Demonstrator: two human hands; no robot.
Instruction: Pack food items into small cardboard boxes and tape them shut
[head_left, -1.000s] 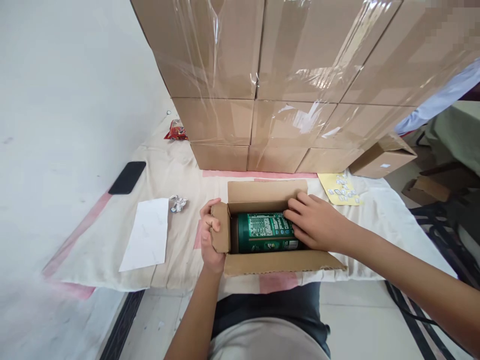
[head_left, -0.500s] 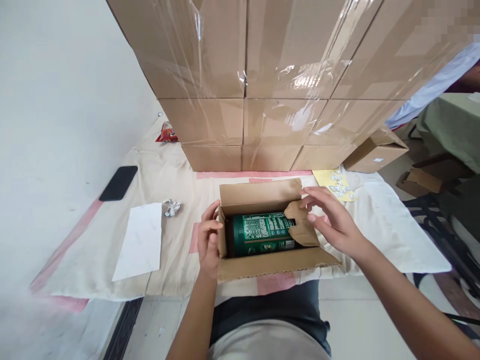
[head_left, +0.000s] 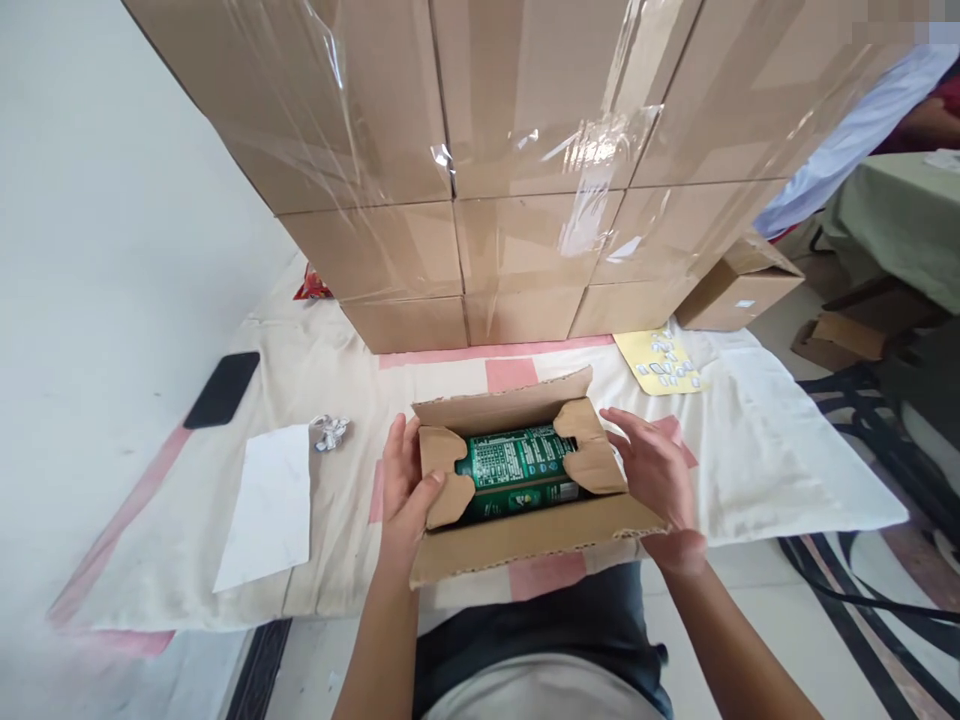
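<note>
An open cardboard box (head_left: 540,538) lies in front of me on the cloth. Inside is a green container (head_left: 519,462) with white printed text, lying on its side. Both notched end flaps are folded inward over its ends; the long side flaps stand open. My left hand (head_left: 405,490) is at the box's left end, its thumb on the left end flap (head_left: 445,478) and its fingers around the outer side. Beside the right end flap (head_left: 592,450), my right hand (head_left: 654,470) has its fingers stretched out along the box's right end, holding nothing.
Behind the box rises a stack of plastic-wrapped cartons (head_left: 525,240). A white paper (head_left: 266,508), crumpled foil (head_left: 330,432) and a black phone (head_left: 223,390) lie on the left. On the right are a yellow sheet (head_left: 656,362) with small pieces and another carton (head_left: 739,285).
The left end flap has been folded inward over the container, with my left thumb now on it. My right hand has moved off the right flap to the box's outer right side.
</note>
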